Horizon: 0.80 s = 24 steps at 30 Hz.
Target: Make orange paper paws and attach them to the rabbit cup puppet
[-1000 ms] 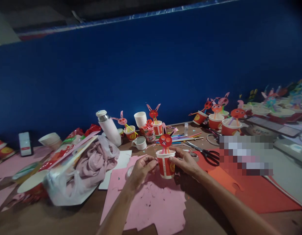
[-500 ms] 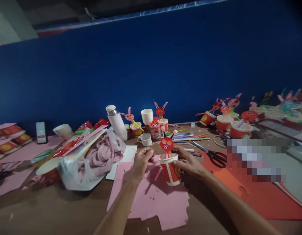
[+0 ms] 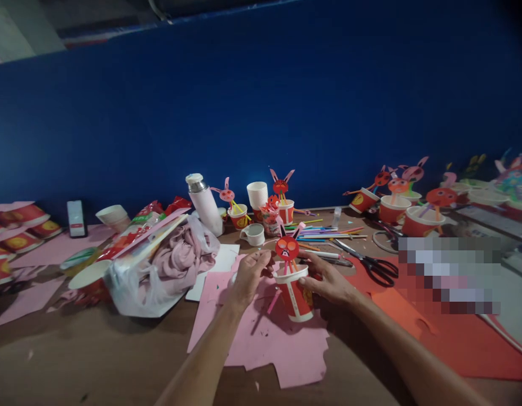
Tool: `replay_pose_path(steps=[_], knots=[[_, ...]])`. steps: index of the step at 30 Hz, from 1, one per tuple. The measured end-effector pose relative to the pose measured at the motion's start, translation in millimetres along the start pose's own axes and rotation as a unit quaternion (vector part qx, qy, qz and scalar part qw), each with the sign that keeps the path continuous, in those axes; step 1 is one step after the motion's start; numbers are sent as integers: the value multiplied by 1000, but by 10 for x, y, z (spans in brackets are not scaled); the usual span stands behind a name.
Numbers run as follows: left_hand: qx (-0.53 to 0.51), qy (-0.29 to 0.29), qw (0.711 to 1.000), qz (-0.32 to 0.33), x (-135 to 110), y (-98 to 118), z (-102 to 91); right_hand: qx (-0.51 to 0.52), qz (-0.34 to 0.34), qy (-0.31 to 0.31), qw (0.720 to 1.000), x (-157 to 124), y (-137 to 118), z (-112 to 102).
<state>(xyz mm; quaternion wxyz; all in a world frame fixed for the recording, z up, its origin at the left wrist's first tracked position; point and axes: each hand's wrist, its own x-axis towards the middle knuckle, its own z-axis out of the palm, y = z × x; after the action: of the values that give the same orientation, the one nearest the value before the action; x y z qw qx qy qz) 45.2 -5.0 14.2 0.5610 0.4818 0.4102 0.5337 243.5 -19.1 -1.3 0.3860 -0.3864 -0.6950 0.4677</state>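
Red paper cup (image 3: 301, 301): near the middle of the surface (image 3: 129, 366), over the pink paper (image 3: 282, 352), tilted a little, rim up; whether its base touches the paper I cannot tell.
Right hand (image 3: 331, 280): grips the cup by its right side just below the rim, thumb on the near wall.
Left hand (image 3: 253, 276): just beside the cup's left rim, fingers curled and drawn together; whether they pinch anything is unclear.
Rabbit figure (image 3: 287, 248): red head, pink ears and a drawn face, on pinkish legs rising out of the cup.
Pink stick (image 3: 273, 302): slants down and out at the cup's left side, like an arm.
Progress: head, ears, face and legs look done, and one arm seems in place; the right hand covers the other side, so what is left there cannot be judged.
Coloured sticks (image 3: 320, 230): loose beyond the cup, toward the back edge.
Scissors (image 3: 377, 269): right of the cup, handles on red paper (image 3: 468, 344) that stretches toward the right edge.
Rabbit cup (image 3: 286, 211): at the back edge, beside a stack of white cups (image 3: 257, 196).
Plastic bag (image 3: 140, 293): left of the pink paper, well apart from the cup.
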Motion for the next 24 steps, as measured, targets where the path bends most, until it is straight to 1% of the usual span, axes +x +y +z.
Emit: replay_pose_path(steps=[5, 9, 13, 16, 19, 21, 24], knots=[[-7, -18, 1000, 1, -4, 4, -9, -15, -4, 22, 1000, 3, 18, 2], [-10, -33, 999, 6, 0, -14, -14, -15, -5, 10, 1000, 0, 1, 14], [-14, -50, 999, 11, -12, -14, -2, -34, -26, -3, 999, -13, -28, 30], [-18, -87, 996, 11, -38, -5, 22, -61, -38, 1, 997, -20, -67, 38], [-38, -125, 991, 0, -60, -2, 43, -58, -39, -6, 998, -22, -109, 49], [-46, -124, 991, 3, -66, -2, 48, -57, -34, -6, 998, -26, -129, 58], [-40, -99, 994, 22, -66, 7, 47, -76, -23, -1, 997, -39, -142, 72]])
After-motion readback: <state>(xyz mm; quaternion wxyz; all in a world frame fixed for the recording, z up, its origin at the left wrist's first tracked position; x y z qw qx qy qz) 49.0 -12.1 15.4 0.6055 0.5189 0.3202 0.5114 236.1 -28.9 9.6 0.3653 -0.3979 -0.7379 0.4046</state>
